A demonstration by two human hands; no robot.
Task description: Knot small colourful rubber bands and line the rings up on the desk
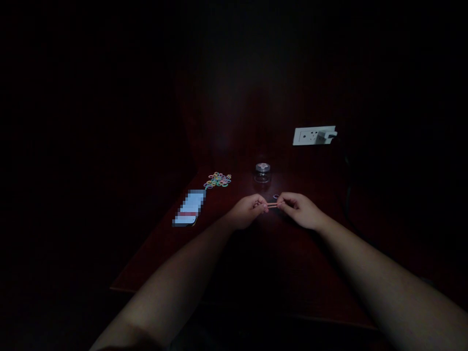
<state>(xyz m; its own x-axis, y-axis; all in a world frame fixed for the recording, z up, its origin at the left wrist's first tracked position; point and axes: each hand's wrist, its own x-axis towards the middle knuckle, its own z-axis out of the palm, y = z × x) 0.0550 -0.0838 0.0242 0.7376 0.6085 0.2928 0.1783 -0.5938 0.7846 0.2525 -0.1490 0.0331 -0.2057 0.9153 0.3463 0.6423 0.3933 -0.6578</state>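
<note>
An orange-pink hair tie (272,205) is stretched between my two hands above the dark red table. My left hand (249,210) pinches its left end, and my right hand (299,209) pinches the other. Just behind my right fingertips lies a small pale purple hair tie (276,196). Farther back stands a clear round jar (262,174) with its lid on. To the left, a loose pile of several colourful hair ties (218,180) rests on the table.
A phone (190,208) with a lit, blurred screen lies on the left of the table (153,263). On the back wall at the right is a white socket panel (309,136) with a plug (327,134) in it. A dark cable (347,185) hangs down from the plug. The surroundings are very dark.
</note>
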